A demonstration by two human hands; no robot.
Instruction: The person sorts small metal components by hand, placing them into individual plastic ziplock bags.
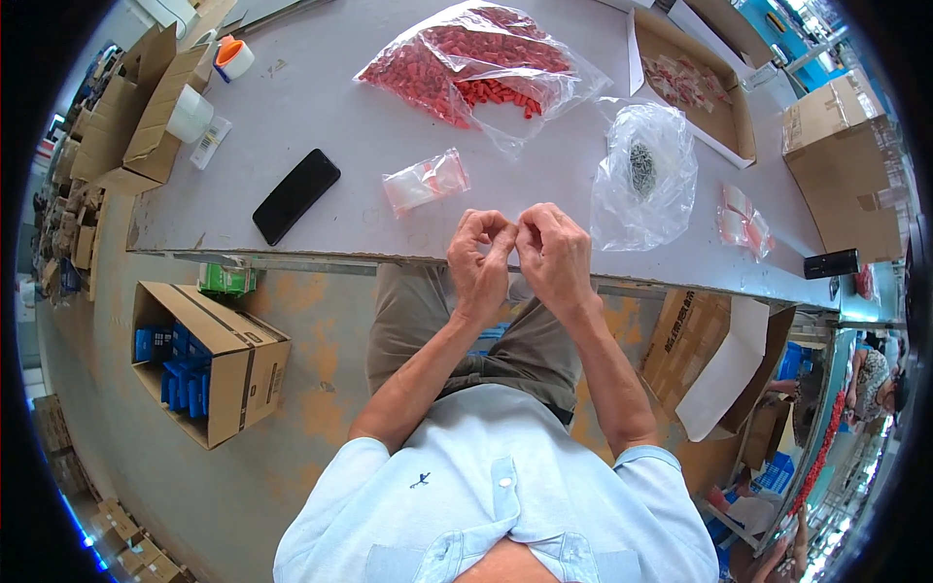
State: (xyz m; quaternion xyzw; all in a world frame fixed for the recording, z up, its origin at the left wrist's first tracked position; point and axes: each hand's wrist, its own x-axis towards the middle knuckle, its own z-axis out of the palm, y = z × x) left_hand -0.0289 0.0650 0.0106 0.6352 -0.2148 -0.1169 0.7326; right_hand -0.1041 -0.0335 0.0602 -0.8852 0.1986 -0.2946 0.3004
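My left hand (480, 260) and my right hand (555, 255) meet fingertip to fingertip just over the table's front edge. Both are closed in a pinch, and whatever lies between the fingertips is hidden or too small to make out. A stack of small clear zip bags with red strips (426, 183) lies a little beyond my left hand. Farther back rests a large clear bag of small red plastic plugs (476, 58), its mouth spread toward me. To the right of my hands sits an opened clear bag (666, 194) with grey metal screws or nails (642, 170) in it.
A black phone (296, 196) and a tape roll (233, 58) lie on the left of the table (321, 117), by an open carton (146, 117). At right are a shallow box of filled packets (743, 136), more zip bags (743, 222) and a closed carton (846, 160). Another carton (248, 369) stands on the floor.
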